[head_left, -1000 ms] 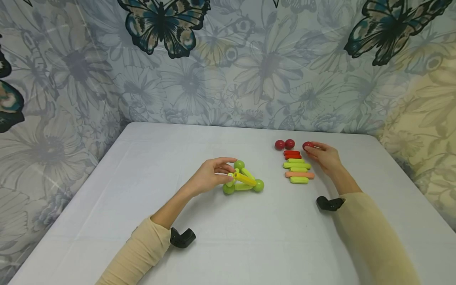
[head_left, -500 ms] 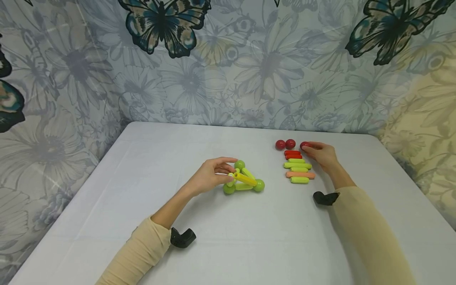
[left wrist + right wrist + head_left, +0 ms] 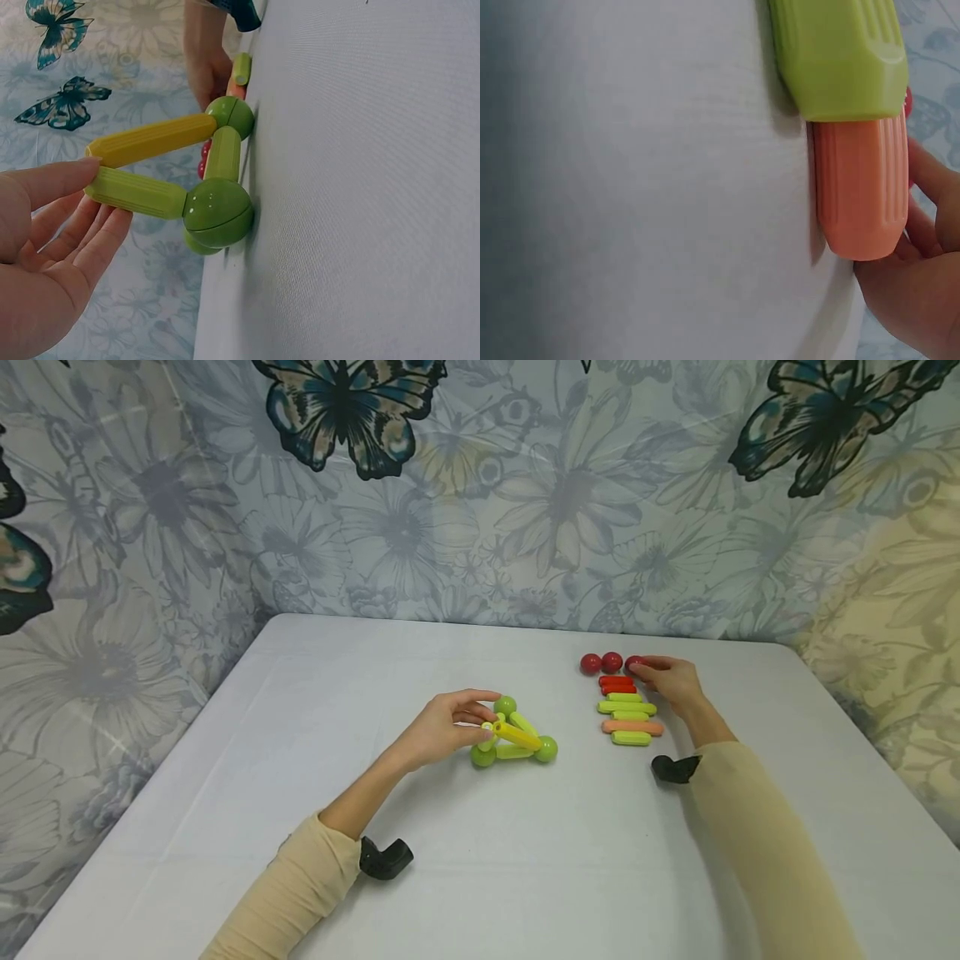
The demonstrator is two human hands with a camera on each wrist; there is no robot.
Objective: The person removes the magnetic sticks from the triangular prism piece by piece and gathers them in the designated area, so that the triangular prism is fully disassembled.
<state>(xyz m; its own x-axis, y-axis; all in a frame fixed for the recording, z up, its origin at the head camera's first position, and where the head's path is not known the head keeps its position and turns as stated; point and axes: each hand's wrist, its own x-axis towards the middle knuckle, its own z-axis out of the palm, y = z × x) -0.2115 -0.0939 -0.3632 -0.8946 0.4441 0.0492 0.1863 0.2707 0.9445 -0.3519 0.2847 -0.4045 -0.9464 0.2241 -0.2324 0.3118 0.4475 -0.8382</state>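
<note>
My left hand (image 3: 441, 732) pinches the raised end of a light green rod (image 3: 139, 193) between thumb and fingers. That rod belongs to a frame of rods and green balls (image 3: 547, 749) standing on the table. A yellow rod (image 3: 517, 736) slants up from one green ball, its upper end close to my thumb. At the back right, my right hand (image 3: 675, 683) holds a red ball (image 3: 633, 662) by its side, partly covered by the fingers. Two more red balls (image 3: 612, 662) lie just left of it.
Below the red balls lies a column of rods: red rods (image 3: 618, 689), lime rods (image 3: 631, 738) and an orange rod (image 3: 632, 727). The white table (image 3: 480, 877) ends at a patterned cloth wall (image 3: 480, 543) behind.
My right hand has slid left with the red ball, bringing it near the other two red balls. The left hand and the frame of rods have stayed in place.
</note>
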